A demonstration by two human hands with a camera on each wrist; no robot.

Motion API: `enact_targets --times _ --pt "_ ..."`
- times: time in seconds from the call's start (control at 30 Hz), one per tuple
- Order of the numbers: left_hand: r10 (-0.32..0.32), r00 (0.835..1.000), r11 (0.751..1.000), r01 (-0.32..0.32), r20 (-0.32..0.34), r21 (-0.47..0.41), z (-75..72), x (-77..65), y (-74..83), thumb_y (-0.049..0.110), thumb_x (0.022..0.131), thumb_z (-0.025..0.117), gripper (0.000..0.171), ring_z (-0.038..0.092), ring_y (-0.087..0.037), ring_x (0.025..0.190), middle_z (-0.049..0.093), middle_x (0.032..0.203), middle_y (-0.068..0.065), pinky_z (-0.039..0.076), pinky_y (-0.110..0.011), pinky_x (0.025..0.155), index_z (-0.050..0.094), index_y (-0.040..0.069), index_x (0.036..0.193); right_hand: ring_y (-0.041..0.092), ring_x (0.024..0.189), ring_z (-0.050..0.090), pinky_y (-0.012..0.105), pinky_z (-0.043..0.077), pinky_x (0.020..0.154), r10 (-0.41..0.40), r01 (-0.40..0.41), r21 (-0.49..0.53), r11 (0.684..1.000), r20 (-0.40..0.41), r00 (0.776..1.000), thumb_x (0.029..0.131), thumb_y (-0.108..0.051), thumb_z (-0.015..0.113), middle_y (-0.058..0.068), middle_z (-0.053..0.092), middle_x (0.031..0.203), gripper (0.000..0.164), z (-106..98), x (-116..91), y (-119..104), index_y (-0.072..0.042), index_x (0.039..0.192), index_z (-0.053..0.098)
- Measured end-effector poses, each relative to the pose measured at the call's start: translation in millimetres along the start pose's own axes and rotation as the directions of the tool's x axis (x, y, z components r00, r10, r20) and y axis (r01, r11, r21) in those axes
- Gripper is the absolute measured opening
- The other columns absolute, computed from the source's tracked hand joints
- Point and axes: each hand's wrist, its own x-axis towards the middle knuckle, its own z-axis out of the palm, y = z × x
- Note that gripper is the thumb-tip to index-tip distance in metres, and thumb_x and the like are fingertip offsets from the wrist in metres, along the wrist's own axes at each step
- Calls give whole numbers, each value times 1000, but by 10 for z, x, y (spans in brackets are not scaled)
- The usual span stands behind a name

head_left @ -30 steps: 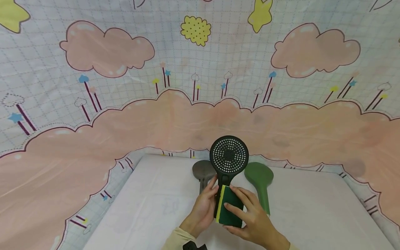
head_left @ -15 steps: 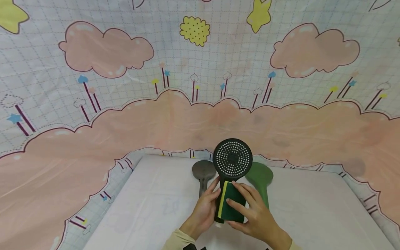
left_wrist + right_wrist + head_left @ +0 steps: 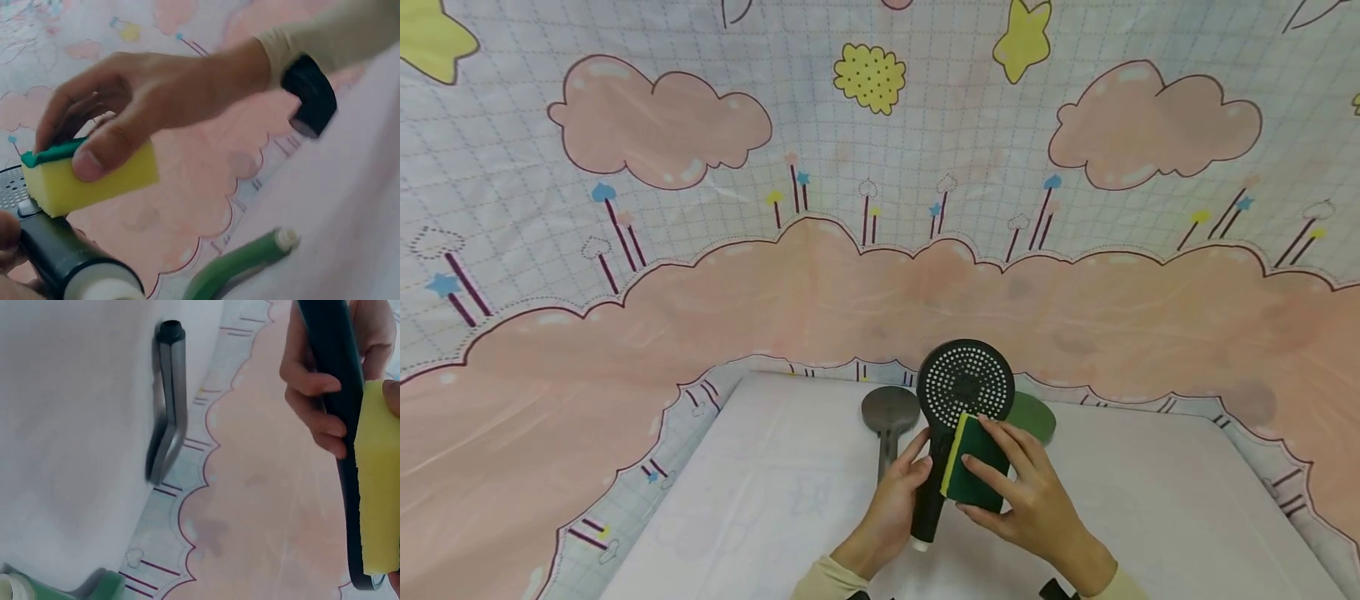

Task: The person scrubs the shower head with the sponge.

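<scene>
In the head view my left hand [image 3: 891,504] grips the handle of a black shower head [image 3: 966,377], its round face with pale nozzles tilted up toward me. A sponge [image 3: 981,467] with a dark green scouring side and a yellow side is pinched in my right hand [image 3: 1041,500]. Its yellow side lies along the handle, and its top corner overlaps the lower rim of the round face. The left wrist view shows the thumb on the yellow foam [image 3: 100,184]. Left-hand fingers [image 3: 319,406] curl round the handle in the right wrist view.
A grey shower head [image 3: 889,410] lies on the white table [image 3: 737,500] behind my left hand. Behind the held one lies a green shower head [image 3: 1033,417], partly hidden. A patterned cloth [image 3: 820,308] with pink clouds hangs beyond the table's far edge.
The sponge has moved up and right along the handle to the lower rim of the round face. The black shower head has shifted slightly right and down, covering more of the green one.
</scene>
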Motion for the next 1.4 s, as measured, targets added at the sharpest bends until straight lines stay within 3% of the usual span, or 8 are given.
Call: enact_targets --times 0.13,0.23,0.33,0.47,0.7,0.97,1.17,1.4 --pt "35 998 995 -30 -49 96 0 1 3 32 104 44 54 55 -14 104 53 130 -12 47 -27 87 29 22 156 38 121 50 19 18 119 -3 2 -37 999 -20 1000 91 -61 56 23 55 139 49 -2 21 55 -21 113 72" --pt "61 997 989 -52 -57 140 1 3 -5 31 105 43 54 53 -15 100 54 127 -14 48 -27 82 28 20 156 38 120 50 18 17 119 4 -6 -56 998 -30 1000 91 -62 54 23 55 138 50 -8 34 94 -21 113 72" --pt "81 994 981 -67 -69 183 1 11 -17 35 104 46 60 56 -15 102 57 129 -15 48 -29 84 26 17 157 39 120 50 21 16 120 15 -17 -61 998 -39 999 91 -62 54 23 55 138 52 -15 51 146 -19 112 73" --pt "97 992 972 -79 -75 219 -19 24 -39 33 101 54 68 60 -23 116 56 138 -17 48 -40 97 22 14 157 42 119 50 27 21 119 28 -31 -67 997 -57 998 91 -62 55 25 55 137 53 -23 72 234 -16 111 73" --pt "70 997 978 -61 -38 201 -75 16 -51 21 100 56 66 55 -25 124 54 140 -19 44 -44 101 24 16 157 44 117 51 36 32 106 69 -77 -80 994 -97 993 90 -64 56 26 56 134 56 -33 69 330 -14 110 72" --pt "43 999 988 -42 -7 149 -72 -4 -37 21 99 56 66 55 -24 126 52 144 -19 43 -43 104 24 17 157 44 118 49 22 22 117 94 -102 -51 993 -140 986 89 -63 58 27 55 135 55 43 49 280 -14 109 72" --pt "41 999 988 -41 3 146 -59 -8 -19 22 99 57 67 57 -20 122 55 140 -17 44 -36 99 25 18 157 43 118 49 23 22 119 38 -42 -24 999 -132 990 89 -60 61 27 55 135 52 93 50 243 -14 111 72" --pt "34 999 990 -37 29 135 -49 -55 5 20 98 57 68 58 -23 124 53 142 -19 44 -40 104 23 14 157 45 116 50 23 23 118 28 -42 -89 995 -158 987 91 -60 58 29 55 133 53 33 102 312 -13 110 71"
